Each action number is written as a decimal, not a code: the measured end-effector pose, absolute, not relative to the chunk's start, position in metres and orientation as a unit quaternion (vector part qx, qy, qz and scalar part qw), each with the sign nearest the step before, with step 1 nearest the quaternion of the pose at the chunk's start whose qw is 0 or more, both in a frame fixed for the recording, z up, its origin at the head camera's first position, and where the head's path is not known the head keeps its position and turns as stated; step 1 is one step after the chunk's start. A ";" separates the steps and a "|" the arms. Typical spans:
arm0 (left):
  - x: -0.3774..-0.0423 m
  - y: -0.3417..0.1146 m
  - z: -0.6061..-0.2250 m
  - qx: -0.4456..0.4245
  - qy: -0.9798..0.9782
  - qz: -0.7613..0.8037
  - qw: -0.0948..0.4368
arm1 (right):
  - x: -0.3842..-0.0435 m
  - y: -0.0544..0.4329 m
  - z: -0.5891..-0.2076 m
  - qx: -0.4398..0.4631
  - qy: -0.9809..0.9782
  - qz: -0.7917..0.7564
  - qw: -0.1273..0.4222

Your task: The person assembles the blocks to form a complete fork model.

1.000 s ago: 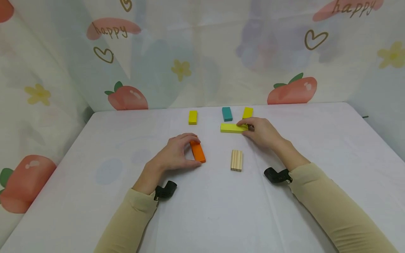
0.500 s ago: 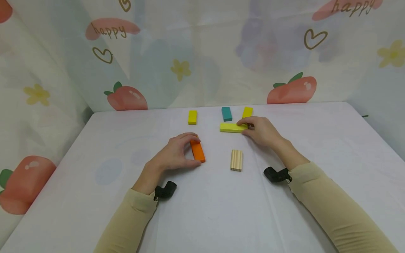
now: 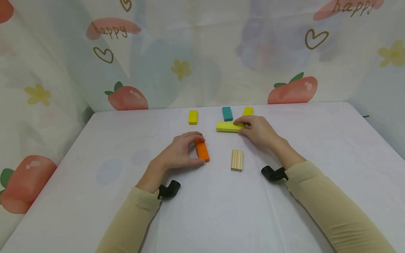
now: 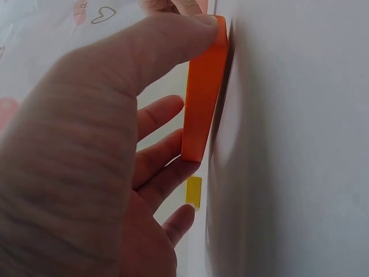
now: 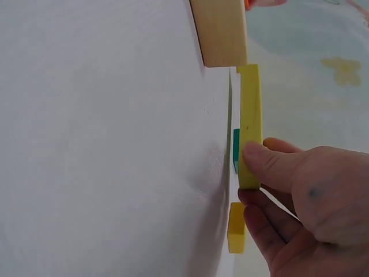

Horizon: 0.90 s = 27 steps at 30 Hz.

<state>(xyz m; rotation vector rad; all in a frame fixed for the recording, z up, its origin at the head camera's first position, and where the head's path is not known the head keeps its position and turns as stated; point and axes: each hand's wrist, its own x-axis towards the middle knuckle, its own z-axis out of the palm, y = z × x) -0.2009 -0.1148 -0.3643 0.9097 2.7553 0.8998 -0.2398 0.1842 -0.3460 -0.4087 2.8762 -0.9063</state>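
Note:
My left hand [image 3: 181,151] holds an orange wooden block [image 3: 202,150] by its two ends, thumb at the near end and fingers at the far one. In the left wrist view the orange block [image 4: 204,98] stands close over the white tabletop. A long yellow-green block [image 3: 226,127] lies crosswise farther back, its right end pinched between thumb and fingers of my right hand [image 3: 261,131]. The right wrist view shows the thumb pressed on the side of this yellow-green block [image 5: 250,115]. Between the hands, nearer me, lies a plain striped wooden block [image 3: 236,160].
Along the table's back edge lie a yellow block [image 3: 192,117], a teal block [image 3: 227,114] and another yellow block [image 3: 248,111], partly behind the right hand. A printed cloth [image 3: 202,70] hangs behind the table. Each wrist carries a black camera [image 3: 169,189].
The left hand has shifted slightly right with the orange block. The right hand has shifted slightly left with the yellow-green block, bringing the two closer. The other blocks stay put.

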 end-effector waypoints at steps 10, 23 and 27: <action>-0.206 -0.101 -0.365 0.310 0.905 0.286 0.060 | -0.240 0.177 -0.345 -0.136 0.944 -0.298 0.044; -0.209 -0.086 -0.366 0.331 0.900 0.275 0.069 | -0.244 0.166 -0.346 -0.144 0.939 -0.307 0.053; -0.210 -0.081 -0.366 0.339 0.899 0.270 0.071 | -0.245 0.164 -0.347 -0.150 0.937 -0.311 0.057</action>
